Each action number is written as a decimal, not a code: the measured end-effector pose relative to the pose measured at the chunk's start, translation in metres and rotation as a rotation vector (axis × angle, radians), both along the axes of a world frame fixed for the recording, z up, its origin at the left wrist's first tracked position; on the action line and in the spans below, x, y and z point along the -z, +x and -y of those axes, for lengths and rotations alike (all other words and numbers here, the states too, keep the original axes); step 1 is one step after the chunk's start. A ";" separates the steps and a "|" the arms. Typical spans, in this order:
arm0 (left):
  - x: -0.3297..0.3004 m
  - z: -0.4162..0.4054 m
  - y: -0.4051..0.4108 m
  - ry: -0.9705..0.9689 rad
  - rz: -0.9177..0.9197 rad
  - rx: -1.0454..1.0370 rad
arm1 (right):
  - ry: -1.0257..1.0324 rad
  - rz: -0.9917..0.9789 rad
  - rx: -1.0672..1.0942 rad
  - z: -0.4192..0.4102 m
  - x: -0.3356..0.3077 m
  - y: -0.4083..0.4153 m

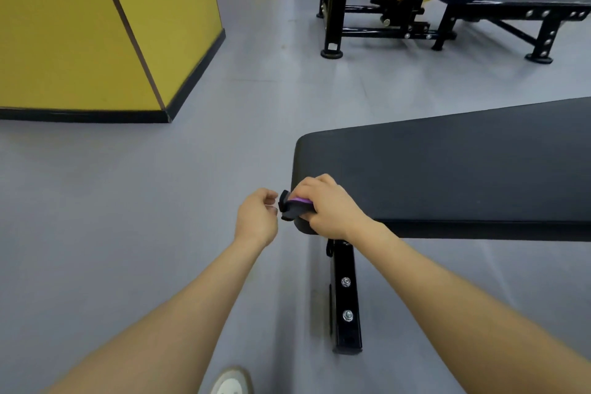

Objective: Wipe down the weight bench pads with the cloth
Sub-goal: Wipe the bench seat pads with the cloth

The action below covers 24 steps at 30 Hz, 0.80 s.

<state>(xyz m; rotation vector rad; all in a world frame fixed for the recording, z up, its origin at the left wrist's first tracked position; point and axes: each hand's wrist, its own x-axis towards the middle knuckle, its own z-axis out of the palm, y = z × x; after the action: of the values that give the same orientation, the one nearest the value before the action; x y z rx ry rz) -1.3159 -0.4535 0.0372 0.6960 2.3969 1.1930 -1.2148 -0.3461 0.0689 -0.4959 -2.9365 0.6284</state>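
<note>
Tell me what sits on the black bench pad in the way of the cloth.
Nothing visible does. The right hand grips the cloth at the near corner of the bench pad, and the pad's top shows bare. The left hand is beside it, off the pad.

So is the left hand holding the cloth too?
No, only the right hand grips the cloth at the corner of the bench pad; the left hand is beside it, holding nothing.

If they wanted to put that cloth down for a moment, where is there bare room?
The black bench pad is bare beyond the right hand gripping the cloth. Grey floor lies open between the yellow wall and the pad. Farther back, the weight rack crowds the floor.
</note>
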 end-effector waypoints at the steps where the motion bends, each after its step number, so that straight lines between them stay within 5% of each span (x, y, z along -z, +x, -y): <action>1: -0.002 0.000 0.000 0.003 -0.017 -0.003 | 0.007 -0.003 -0.007 0.000 -0.001 0.008; 15: -0.029 -0.045 0.083 0.006 -0.491 0.334 | 0.140 -0.017 0.227 -0.056 -0.018 0.155; 24: -0.056 -0.096 0.130 -0.012 -0.615 0.607 | 0.155 -0.040 0.422 -0.085 -0.029 0.217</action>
<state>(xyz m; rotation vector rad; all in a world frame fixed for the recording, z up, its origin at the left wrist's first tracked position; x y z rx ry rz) -1.1863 -0.3574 0.0933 1.8372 2.3212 0.7683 -0.9974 -0.2608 0.0978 -1.0283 -2.6845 0.3499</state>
